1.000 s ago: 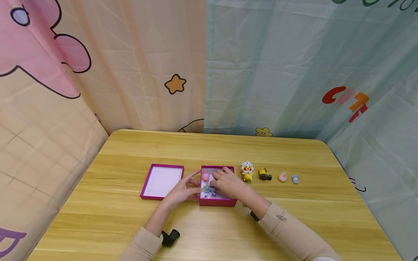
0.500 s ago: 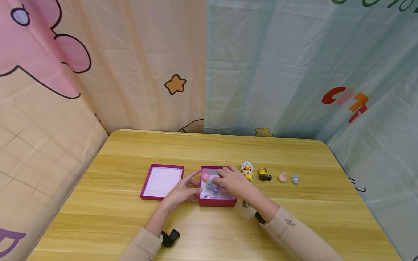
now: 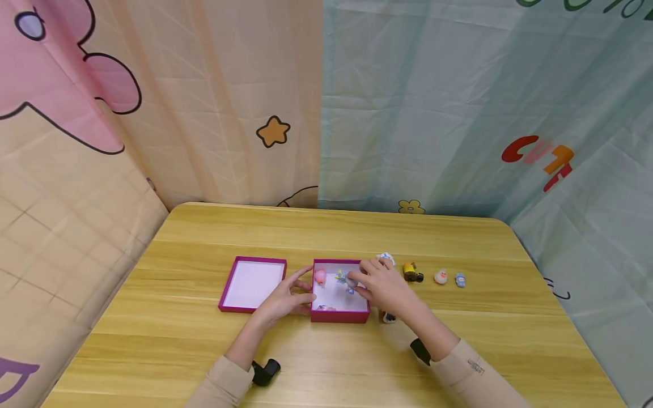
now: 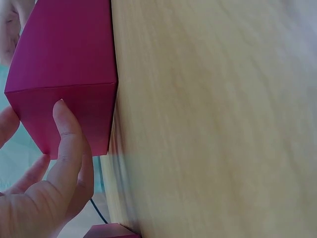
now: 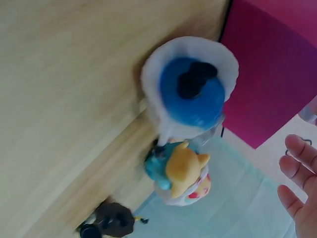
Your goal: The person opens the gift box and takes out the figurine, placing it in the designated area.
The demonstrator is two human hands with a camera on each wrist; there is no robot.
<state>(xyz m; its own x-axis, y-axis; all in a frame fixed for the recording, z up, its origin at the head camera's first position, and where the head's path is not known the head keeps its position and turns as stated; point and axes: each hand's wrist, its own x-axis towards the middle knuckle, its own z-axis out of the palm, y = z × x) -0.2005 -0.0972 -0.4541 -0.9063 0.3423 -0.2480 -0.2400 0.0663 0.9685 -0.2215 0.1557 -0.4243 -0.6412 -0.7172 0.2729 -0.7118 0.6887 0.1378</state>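
Note:
A magenta box (image 3: 339,318) with a white inside stands on the table. My left hand (image 3: 285,296) touches its left end; the left wrist view shows the thumb (image 4: 68,124) against that end wall and the fingers spread around it. Over the box's right side, my right hand (image 3: 386,288) pinches a small figurine (image 3: 352,280) with grey, blue and green parts. Its shape is partly covered by the fingertips. A pink figurine (image 3: 319,276) lies inside at the back left, and a small pink-and-white item (image 3: 325,308) is by the front wall.
The shallow white-lined lid (image 3: 253,283) lies left of the box. Right of it stand a white-hooded yellow figurine (image 3: 386,258), partly hidden, a yellow-and-black toy (image 3: 412,272), a white duck (image 3: 441,276) and a small blue figurine (image 3: 460,280). A blue-and-white figurine (image 5: 193,94) stands close beside the box.
My right hand has moved right and slightly up inside the box, carrying the figurine from the middle to near the right wall. The left hand has stayed in place.

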